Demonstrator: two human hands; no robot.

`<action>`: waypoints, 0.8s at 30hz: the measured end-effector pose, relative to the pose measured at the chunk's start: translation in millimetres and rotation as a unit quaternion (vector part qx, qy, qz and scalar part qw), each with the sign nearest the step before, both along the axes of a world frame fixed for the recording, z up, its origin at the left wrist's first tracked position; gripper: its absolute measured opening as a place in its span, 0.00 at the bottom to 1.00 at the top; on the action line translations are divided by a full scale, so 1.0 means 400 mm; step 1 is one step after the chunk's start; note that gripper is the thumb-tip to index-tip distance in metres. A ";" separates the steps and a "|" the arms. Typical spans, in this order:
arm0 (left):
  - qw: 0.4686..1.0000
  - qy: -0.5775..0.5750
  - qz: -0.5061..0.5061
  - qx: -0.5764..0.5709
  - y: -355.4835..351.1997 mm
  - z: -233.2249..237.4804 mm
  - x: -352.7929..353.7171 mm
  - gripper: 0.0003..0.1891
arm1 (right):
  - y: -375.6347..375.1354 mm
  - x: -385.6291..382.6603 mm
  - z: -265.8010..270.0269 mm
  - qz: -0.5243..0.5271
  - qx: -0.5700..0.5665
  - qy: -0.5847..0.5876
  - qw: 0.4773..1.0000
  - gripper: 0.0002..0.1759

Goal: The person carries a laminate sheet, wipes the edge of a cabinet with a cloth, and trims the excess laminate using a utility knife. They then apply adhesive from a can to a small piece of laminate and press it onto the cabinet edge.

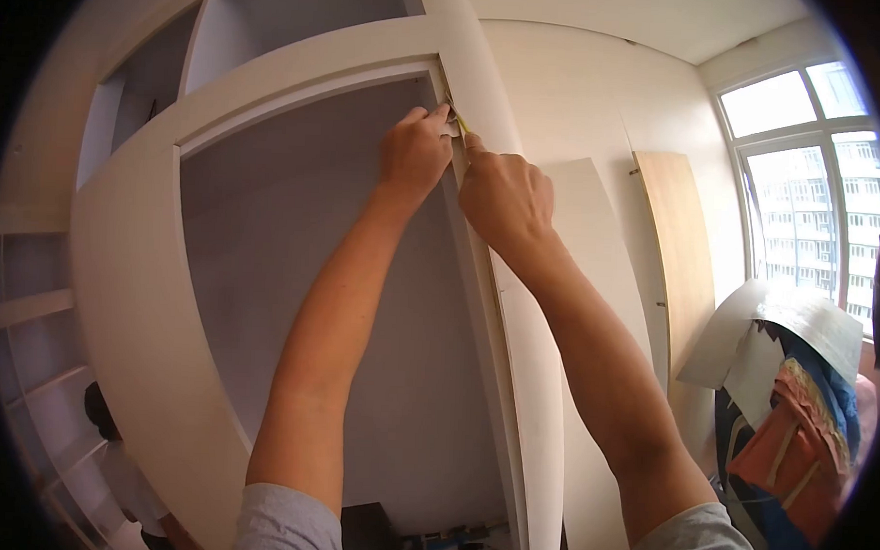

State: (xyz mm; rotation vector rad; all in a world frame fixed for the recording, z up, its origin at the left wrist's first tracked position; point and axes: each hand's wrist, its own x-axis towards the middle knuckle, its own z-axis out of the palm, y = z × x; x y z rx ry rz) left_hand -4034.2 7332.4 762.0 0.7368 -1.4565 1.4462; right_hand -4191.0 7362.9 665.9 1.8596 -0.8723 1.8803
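Both arms reach up to the right upper corner of a white cabinet frame (311,74). My left hand (417,153) is closed, its thumb and fingertips pinched together at the inner edge of the upright. Just beside those fingertips is a small pale piece (452,128), partly hidden by the fingers. My right hand (509,195) is wrapped round a slim yellow tool (462,124), whose tip points up along the edge; its exact kind cannot be made out. The forefinger of this hand lies along the tool.
Wooden boards (676,235) lean on the wall at right. Nearer the window (797,181) stands a pile with an orange bag (792,452) and grey sheets. Small items (460,545) lie low inside the cabinet. A person (128,477) is at lower left by shelves (44,387).
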 end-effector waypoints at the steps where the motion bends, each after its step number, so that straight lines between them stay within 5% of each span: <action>1: 1.000 0.011 -0.003 0.005 -0.004 -0.003 -0.004 0.23 | 0.002 0.005 0.000 -0.011 0.012 0.010 1.000 0.31; 17: 0.996 -0.008 -0.086 0.009 -0.014 -0.012 0.002 0.23 | 0.015 0.032 0.017 -0.003 0.039 0.013 0.999 0.24; 24: 0.992 -0.055 -0.108 -0.026 -0.016 0.085 0.009 0.23 | 0.026 0.042 0.114 -0.001 0.001 0.014 1.000 0.18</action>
